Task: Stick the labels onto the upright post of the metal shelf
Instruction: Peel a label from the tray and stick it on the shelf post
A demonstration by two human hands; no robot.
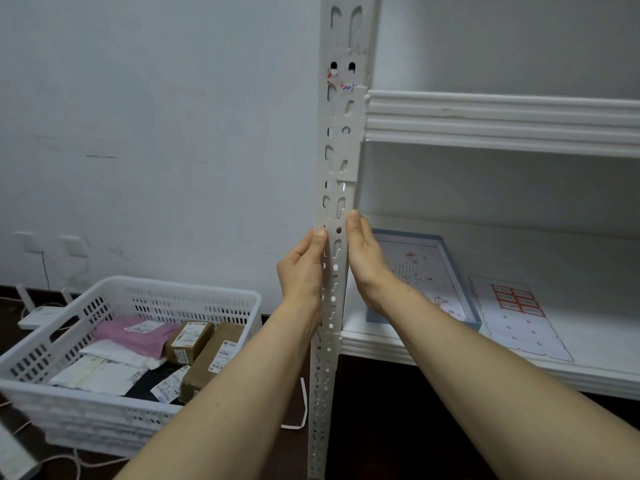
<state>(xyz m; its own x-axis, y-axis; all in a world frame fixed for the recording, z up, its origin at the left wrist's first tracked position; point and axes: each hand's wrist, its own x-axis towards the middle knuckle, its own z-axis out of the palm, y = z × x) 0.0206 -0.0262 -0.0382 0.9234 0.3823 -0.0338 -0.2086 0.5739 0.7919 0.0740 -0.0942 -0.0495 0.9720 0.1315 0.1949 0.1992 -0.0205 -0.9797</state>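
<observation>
The white perforated upright post [341,150] of the metal shelf runs down the middle of the view. My left hand [302,271] touches its left edge at mid-height, thumb tip pressing on the front face. My right hand [363,258] lies against the right edge, thumb tip at the same height. Whether a label lies under the thumbs cannot be made out. A torn label remnant [341,84] with red and blue marks sticks higher up on the post. A label sheet [516,306] with several red-bordered labels lies on the lower shelf [588,372] at the right.
A blue-rimmed shallow box [450,258] with a printed sheet sits on the lower shelf just behind my right hand. On the floor to the left stands a white basket [104,410] of parcels. A white paper strip [304,407] lies by the post's foot. Cables run at far left.
</observation>
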